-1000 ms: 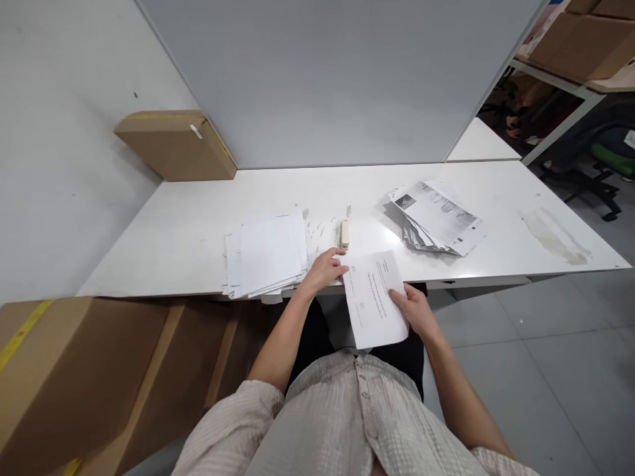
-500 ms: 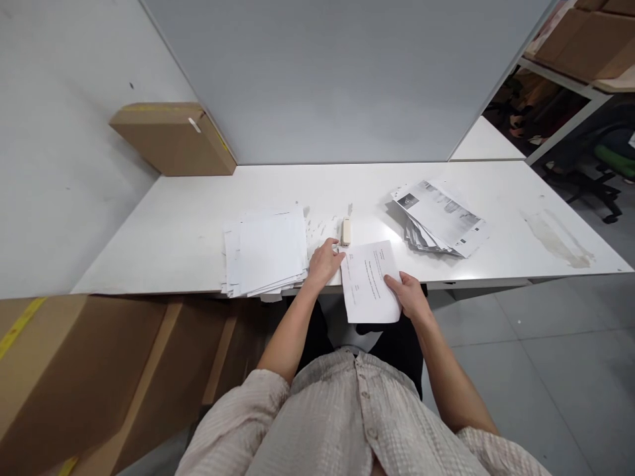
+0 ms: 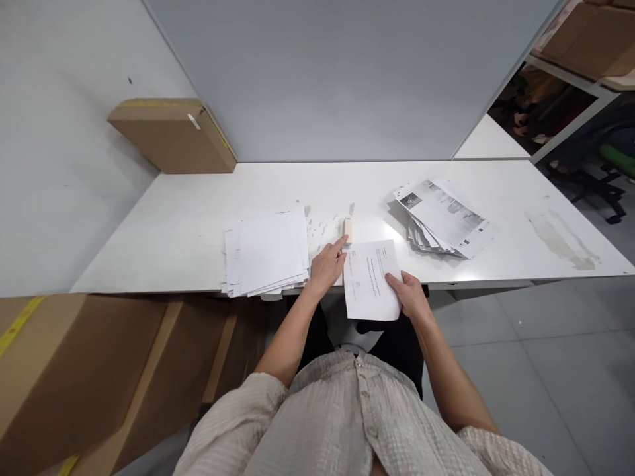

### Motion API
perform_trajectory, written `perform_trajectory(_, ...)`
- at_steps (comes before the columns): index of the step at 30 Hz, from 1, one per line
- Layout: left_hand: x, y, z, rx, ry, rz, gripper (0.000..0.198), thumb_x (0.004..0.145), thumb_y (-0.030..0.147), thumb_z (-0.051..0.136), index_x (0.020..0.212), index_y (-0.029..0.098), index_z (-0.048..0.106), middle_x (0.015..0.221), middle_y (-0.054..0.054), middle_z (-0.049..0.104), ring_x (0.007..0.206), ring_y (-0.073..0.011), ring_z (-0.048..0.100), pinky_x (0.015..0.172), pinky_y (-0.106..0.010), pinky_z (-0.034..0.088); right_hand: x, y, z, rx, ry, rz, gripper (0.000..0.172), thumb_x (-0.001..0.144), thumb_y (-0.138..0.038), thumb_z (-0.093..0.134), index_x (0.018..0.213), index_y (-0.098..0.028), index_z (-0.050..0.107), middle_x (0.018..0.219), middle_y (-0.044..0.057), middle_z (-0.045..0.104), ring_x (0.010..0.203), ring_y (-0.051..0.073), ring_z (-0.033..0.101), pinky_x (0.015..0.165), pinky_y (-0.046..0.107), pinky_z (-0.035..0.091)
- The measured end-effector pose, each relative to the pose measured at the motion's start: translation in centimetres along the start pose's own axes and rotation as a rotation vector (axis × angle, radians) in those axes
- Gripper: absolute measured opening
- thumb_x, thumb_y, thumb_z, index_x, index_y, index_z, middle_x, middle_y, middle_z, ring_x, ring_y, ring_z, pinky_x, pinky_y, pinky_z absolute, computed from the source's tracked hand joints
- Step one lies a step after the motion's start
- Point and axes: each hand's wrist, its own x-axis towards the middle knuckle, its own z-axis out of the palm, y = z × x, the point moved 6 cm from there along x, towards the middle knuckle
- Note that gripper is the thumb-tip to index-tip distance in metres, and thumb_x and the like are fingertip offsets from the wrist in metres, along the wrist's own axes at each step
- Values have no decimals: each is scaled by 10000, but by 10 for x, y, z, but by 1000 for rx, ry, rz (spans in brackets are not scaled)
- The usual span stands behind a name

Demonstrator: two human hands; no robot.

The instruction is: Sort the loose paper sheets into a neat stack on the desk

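My right hand [image 3: 409,292] grips the right edge of a printed sheet of paper [image 3: 370,291], thumb on top and fingers underneath. The sheet reaches over the front edge of the desk, its far left corner close to a small cream block [image 3: 348,230] that looks like a stapler. My left hand [image 3: 326,268] is at the sheet's left edge. Its index finger is stretched out to the near end of the cream block, apparently touching it, with the thumb by the paper; the other fingers are partly hidden.
Left on the white desk [image 3: 198,198] lies a stack of blank-looking sheets [image 3: 272,248]. To the right, a fanned pile of printed pages [image 3: 441,215] rests at an angle. A cardboard box [image 3: 173,139] stands in the back left corner; large cartons [image 3: 89,370] are below the desk on the left.
My left index finger has stretched forward onto the near end of the cream block. The sheet and my right hand have hardly moved.
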Motion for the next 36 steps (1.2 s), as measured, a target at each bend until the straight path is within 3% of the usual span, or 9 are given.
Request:
perform_trajectory(21,2,3,5,180,-52,-20,441,917,213,335,1340,280,441,941,-62,533,772,-169,551,673,-260,419,3,3,-3,-25,15,-37,329,694,-403,671,936,-182,651,927,62,719,850,258,672,790,378,546)
perform_trajectory(27,-1,1,7,243,-10,-11,453,926,226,312,1363,310,399,910,-53,533,771,-159,543,649,-243,404,-1,0,-5,-36,28,-40,328,696,-408,667,932,-180,647,919,66,720,855,266,672,773,376,550)
perform_trajectory(33,-2,0,7,148,8,-19,476,920,216,328,1382,330,352,958,-59,540,812,-180,556,683,-267,412,-32,-24,-29,-80,-29,-36,362,709,-406,675,995,-186,646,954,72,714,844,262,669,724,352,548)
perform_trajectory(36,-5,-6,9,-70,-37,-132,384,889,225,443,1264,285,502,1009,-67,559,895,-206,570,751,-299,437,-43,-51,-11,-15,-74,-101,398,720,-406,664,1058,-199,624,963,68,710,821,248,668,707,347,541)
